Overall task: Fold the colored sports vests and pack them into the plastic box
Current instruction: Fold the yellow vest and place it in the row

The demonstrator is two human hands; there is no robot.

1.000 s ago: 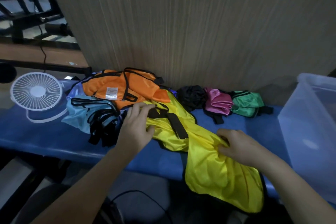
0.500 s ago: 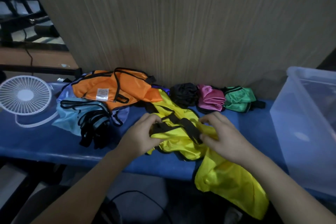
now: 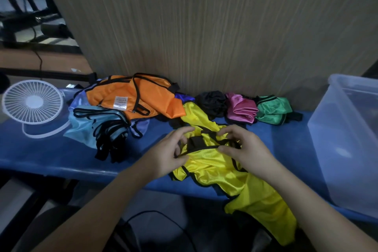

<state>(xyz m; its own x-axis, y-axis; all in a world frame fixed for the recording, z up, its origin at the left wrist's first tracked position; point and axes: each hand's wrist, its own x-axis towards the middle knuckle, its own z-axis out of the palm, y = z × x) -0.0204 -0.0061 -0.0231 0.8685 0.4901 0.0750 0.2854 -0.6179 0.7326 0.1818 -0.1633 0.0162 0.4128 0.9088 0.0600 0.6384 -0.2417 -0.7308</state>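
Note:
A yellow vest (image 3: 212,166) with black trim lies crumpled on the blue table (image 3: 41,155), its lower part hanging over the front edge. My left hand (image 3: 163,155) pinches its black-edged rim on the left. My right hand (image 3: 243,149) pinches the same rim on the right. An orange vest (image 3: 131,96) tops a pile with a light-blue vest (image 3: 86,127) at the back left. Folded black (image 3: 212,102), pink (image 3: 241,108) and green (image 3: 274,110) vests sit in a row by the wall. The clear plastic box (image 3: 335,149) stands at the right.
A small white fan (image 3: 32,102) stands at the table's left end. A wood-grain wall panel (image 3: 204,26) runs right behind the table. A black cable (image 3: 159,217) lies on the floor below the front edge.
Both hands have shifted along the yellow vest's black rim and spread it between them. The vest sits a little flatter on the table than before.

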